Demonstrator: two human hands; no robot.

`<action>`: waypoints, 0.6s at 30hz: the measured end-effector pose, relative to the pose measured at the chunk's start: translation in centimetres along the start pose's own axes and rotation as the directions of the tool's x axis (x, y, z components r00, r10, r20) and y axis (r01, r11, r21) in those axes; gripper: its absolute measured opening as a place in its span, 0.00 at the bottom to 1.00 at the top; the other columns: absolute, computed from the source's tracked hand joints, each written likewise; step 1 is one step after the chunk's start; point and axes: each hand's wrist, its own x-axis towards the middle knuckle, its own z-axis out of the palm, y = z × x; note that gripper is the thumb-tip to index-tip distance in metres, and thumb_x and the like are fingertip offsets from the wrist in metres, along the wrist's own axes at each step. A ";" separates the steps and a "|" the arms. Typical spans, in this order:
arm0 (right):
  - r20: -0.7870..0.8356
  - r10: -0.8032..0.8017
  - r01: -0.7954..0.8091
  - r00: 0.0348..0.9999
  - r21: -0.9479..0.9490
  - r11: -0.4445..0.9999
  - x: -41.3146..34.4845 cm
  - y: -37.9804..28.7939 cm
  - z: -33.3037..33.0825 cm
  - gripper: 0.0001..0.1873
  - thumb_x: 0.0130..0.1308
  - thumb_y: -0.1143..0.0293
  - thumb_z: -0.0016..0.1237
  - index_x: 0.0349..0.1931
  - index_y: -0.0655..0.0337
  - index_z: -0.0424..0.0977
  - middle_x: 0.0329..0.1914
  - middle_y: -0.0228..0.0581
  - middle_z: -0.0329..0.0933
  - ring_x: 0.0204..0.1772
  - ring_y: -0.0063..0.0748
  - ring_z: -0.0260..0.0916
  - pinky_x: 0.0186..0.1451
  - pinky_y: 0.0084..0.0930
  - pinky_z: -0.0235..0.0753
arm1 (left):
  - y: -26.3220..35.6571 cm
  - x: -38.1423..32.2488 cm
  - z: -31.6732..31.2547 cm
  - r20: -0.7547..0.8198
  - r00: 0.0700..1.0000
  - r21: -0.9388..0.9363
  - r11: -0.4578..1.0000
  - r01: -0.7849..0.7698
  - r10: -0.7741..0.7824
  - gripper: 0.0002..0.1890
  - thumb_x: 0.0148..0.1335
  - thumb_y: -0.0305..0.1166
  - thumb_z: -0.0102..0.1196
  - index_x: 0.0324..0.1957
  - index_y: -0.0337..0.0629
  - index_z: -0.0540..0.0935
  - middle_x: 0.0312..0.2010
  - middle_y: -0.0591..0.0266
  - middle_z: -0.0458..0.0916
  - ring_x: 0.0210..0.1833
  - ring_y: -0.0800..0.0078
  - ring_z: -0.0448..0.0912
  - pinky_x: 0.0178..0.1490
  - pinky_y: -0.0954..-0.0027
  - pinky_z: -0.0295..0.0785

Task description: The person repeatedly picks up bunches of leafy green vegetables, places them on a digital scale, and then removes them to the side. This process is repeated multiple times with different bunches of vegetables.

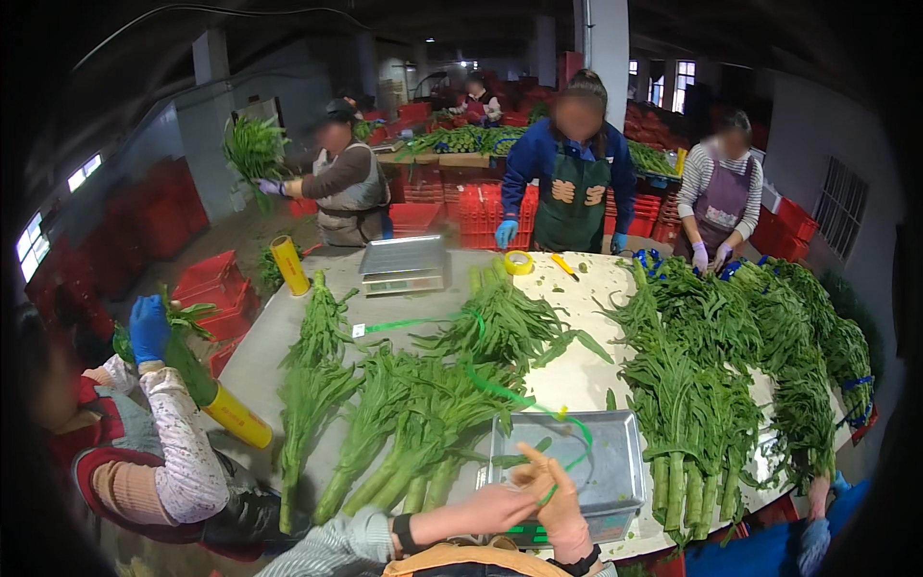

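Observation:
Above the near edge of a metal weighing tray point(620, 461), my two bare hands meet. My left hand point(505, 503) pinches a thin green plastic strap point(497, 389), which loops over the tray and runs across the leafy stalks to a white tag point(358, 330). Beside it, my right hand point(559, 498) has its fingers partly spread, with the strap passing at its palm; whether it grips the strap is unclear. Left of the tray lie leafy green stalks point(393, 447). A further bunch point(505, 317) lies beyond them, and more thick-stemmed stalks point(678, 433) are to the right.
A second scale point(402, 263), a yellow tape roll point(518, 262), a yellow cutter point(565, 267) and a yellow film roll point(290, 265) stand or lie at the far side. Co-workers surround the table; one gloved hand point(149, 328) at left holds greens. Red crates point(216, 285) stand beyond.

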 end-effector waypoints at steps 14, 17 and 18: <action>-0.401 -0.438 0.396 0.804 -0.189 0.899 -2.9 -9.2 -7.2 0.27 0.71 0.51 0.33 0.57 0.65 0.67 0.10 0.16 0.45 0.13 0.11 0.38 0.16 0.15 0.45 | -4.1 -20.4 0.0 0.146 0.401 0.683 0.385 0.620 -0.905 0.18 0.53 0.39 0.50 0.47 0.53 0.80 0.42 0.59 0.81 0.45 0.58 0.78 0.48 0.60 0.71; -0.248 -0.034 0.019 0.968 -0.063 0.998 -1.1 -3.7 -0.8 0.28 0.70 0.49 0.33 0.48 0.68 0.73 0.09 0.18 0.49 0.12 0.14 0.40 0.16 0.15 0.43 | -3.0 -13.6 0.4 -0.266 0.879 -0.072 0.918 0.391 -0.395 0.33 0.55 0.44 0.59 0.61 0.45 0.66 0.52 0.51 0.73 0.55 0.55 0.71 0.56 0.59 0.65; -0.080 0.000 -0.011 0.997 -0.138 0.990 -1.1 -1.9 1.2 0.28 0.70 0.49 0.33 0.48 0.69 0.73 0.10 0.19 0.53 0.12 0.14 0.44 0.17 0.14 0.47 | -2.3 -11.0 0.7 -0.269 0.887 -0.239 0.918 0.316 -0.375 0.34 0.56 0.42 0.59 0.62 0.41 0.63 0.51 0.51 0.74 0.56 0.57 0.71 0.58 0.60 0.64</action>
